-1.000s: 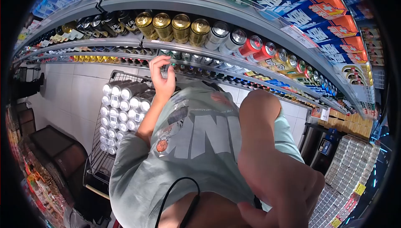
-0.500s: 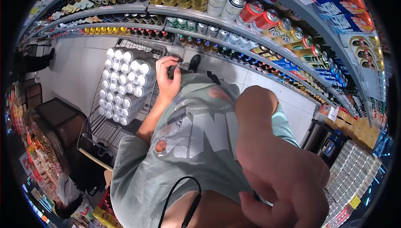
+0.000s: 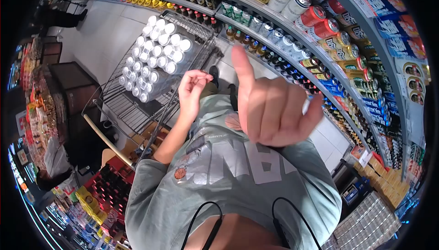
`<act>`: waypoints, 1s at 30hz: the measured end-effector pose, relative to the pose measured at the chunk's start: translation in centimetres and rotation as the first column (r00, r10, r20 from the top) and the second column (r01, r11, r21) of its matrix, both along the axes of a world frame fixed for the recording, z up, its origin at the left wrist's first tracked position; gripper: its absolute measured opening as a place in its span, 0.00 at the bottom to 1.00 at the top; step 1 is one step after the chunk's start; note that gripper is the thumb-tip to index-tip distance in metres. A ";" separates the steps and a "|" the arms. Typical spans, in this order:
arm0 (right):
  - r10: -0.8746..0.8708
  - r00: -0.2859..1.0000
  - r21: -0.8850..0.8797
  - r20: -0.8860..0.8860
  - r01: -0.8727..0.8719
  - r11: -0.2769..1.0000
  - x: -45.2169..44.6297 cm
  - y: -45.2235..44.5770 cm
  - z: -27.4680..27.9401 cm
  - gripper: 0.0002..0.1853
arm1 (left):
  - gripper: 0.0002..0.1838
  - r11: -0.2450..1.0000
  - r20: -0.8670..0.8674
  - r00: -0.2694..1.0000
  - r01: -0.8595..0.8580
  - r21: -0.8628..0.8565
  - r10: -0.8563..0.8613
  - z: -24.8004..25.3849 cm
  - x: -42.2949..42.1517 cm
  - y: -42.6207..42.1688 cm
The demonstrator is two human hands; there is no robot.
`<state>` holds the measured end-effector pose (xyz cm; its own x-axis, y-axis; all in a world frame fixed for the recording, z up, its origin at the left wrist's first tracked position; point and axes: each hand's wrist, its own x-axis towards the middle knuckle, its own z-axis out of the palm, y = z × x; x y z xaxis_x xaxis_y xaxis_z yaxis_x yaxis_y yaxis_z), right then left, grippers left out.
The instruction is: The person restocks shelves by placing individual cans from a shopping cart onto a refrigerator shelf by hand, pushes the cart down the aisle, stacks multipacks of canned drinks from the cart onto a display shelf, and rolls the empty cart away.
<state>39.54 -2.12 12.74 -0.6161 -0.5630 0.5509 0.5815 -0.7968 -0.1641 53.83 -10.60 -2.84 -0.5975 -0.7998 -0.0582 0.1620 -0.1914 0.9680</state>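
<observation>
My left hand (image 3: pixel 192 87) hangs just above my thigh, beside the shopping cart's right side. Its fingers are loosely curled with the thumb close to them, and nothing shows in the hand. My right hand (image 3: pixel 274 108) is raised in front of my chest, large and close to the camera. One digit stretches out towards the drink shelves and another sticks out to the right, while the middle fingers are folded; I see nothing held. In the shopping cart (image 3: pixel 114 96) stand several wrapped packs of silver-topped cans (image 3: pixel 155 58), nearest to my left hand.
Shelves of beer cans (image 3: pixel 315 21) and bottles curve along the far side and right. A dark display stand (image 3: pixel 71 80) with snack goods is at left. Stacked wrapped packs (image 3: pixel 368 222) stand at lower right. Another person's dark leg (image 3: pixel 68 19) shows at upper left.
My right hand has risen from the lower right to the front of my chest, with a digit extended. My left hand has shifted slightly, its fingers still curled. The whole view has turned and shifted.
</observation>
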 end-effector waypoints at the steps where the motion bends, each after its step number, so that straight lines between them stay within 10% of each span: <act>1: 0.166 0.984 0.084 0.071 -0.172 0.982 0.0 0.0 -1.3 0.28 | 0.07 0.996 -0.079 0.996 -0.029 0.090 0.036 1.2 0.1 -0.7; 8: 0.348 0.911 0.092 0.222 -0.374 0.923 6.1 -0.8 -5.0 0.27 | 0.27 0.986 -0.395 0.906 0.167 -0.002 -0.154 10.4 1.8 -0.3; 11: 0.303 0.953 0.336 0.018 -0.291 0.896 9.8 -1.0 -5.9 0.24 | 0.31 0.976 -0.466 0.867 0.217 0.032 -0.178 11.9 4.5 -0.4; 13: 0.118 0.573 0.347 -0.811 0.308 0.886 12.5 -1.5 -6.0 0.18 | 0.31 0.986 -0.455 0.883 0.159 0.055 -0.117 11.2 6.9 -1.5; 16: 0.129 0.342 0.281 -0.931 0.446 0.850 19.0 -3.0 -5.5 0.12 | 0.31 0.961 -0.371 0.918 -0.036 0.273 0.140 9.1 11.4 -3.4; 23: 0.465 0.256 0.526 -0.848 0.289 0.800 29.7 -3.9 -9.5 0.10 | 0.29 0.921 -0.269 0.956 -0.003 0.390 0.117 0.6 24.1 -3.5; 30: 0.659 0.019 0.659 -0.752 0.023 0.752 34.1 -4.2 -10.1 0.08 | 0.27 1.000 0.061 0.998 0.015 0.002 -0.015 -0.5 30.5 -3.1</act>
